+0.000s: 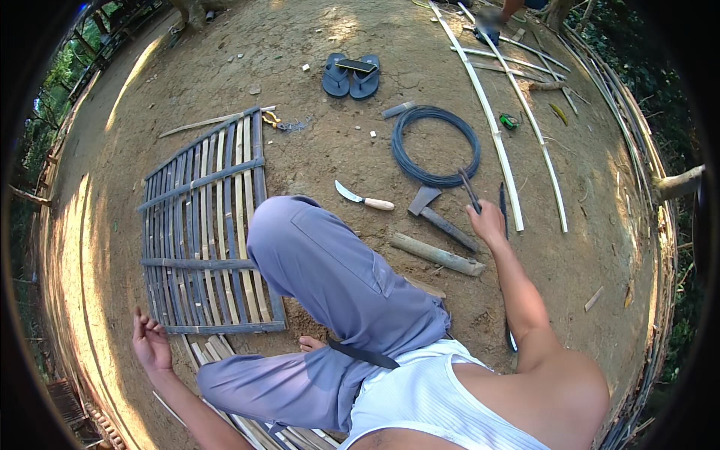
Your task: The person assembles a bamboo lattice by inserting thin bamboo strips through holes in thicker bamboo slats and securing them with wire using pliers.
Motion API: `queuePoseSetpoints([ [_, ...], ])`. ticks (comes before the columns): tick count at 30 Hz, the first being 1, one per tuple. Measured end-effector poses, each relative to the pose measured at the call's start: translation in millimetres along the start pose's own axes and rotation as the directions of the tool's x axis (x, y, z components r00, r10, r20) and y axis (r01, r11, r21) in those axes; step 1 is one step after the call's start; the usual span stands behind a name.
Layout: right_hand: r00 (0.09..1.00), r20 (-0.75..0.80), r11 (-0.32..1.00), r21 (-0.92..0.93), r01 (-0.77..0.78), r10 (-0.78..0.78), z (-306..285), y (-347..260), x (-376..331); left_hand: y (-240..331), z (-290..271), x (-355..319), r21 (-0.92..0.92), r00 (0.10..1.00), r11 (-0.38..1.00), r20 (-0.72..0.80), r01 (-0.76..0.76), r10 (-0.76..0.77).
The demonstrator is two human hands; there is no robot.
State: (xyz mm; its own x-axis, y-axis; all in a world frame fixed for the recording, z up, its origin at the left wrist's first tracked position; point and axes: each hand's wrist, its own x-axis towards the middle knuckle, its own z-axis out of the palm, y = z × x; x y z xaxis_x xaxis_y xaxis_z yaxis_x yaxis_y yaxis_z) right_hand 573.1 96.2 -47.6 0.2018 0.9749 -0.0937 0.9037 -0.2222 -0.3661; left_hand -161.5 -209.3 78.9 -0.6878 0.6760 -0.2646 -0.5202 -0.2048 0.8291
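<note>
My right hand (pixel 489 223) is closed around a dark, narrow tool (pixel 470 192), its kind unclear; it points away from me beside a coil of dark wire (pixel 398 152). Close to that hand lies a hatchet (pixel 444 223) with a dark handle. My left hand (pixel 153 343) hangs with loosely bent fingers apart and nothing in it, just off the near left corner of a slatted bamboo panel (pixel 199 262). The panel lies flat, its slats crossed by darker bars. A knife (pixel 365 199) with a curved blade and wooden handle rests beyond my raised knee.
A bamboo piece (pixel 437 253) lies before me. Farther off are flip-flops (pixel 335 80) with a phone (pixel 355 65) across them, pliers (pixel 271 118), and a green tape measure (pixel 508 121). Long pale strips (pixel 487 112) stretch on the right. Another person's arm (pixel 512 9) shows at top right.
</note>
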Motion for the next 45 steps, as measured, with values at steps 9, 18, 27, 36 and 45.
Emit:
queuePoseSetpoints([
  [9, 0.979, -0.199, 1.000, -0.004, 0.031, -0.031, 80, -14, -48, -186, 157, 11, 0.271, 0.930, 0.900, 0.042, 0.342, -0.366],
  [18, 0.476, 0.329, 0.417, 0.904, 0.089, -0.816, 247, -256, -55, -339, 147, 8, 0.166, 0.800, 0.819, 0.181, 0.549, -0.573],
  [27, 0.406, 0.583, 0.632, 0.775, -0.018, -0.703, 271, -295, -122, -358, 61, 7, -0.181, 0.838, 0.823, 0.015, 0.539, -0.546],
  [36, 0.455, 0.594, 0.659, 0.752, -0.020, -0.663, 293, -268, -123, -413, 50, 0, -0.397, 0.846, 0.787, -0.045, 0.472, -0.531],
  [45, 0.576, 0.394, 0.648, 0.683, 0.338, -0.716, 293, -289, -30, -449, 69, 13, -0.557, 0.857, 0.737, -0.085, 0.383, -0.509],
])
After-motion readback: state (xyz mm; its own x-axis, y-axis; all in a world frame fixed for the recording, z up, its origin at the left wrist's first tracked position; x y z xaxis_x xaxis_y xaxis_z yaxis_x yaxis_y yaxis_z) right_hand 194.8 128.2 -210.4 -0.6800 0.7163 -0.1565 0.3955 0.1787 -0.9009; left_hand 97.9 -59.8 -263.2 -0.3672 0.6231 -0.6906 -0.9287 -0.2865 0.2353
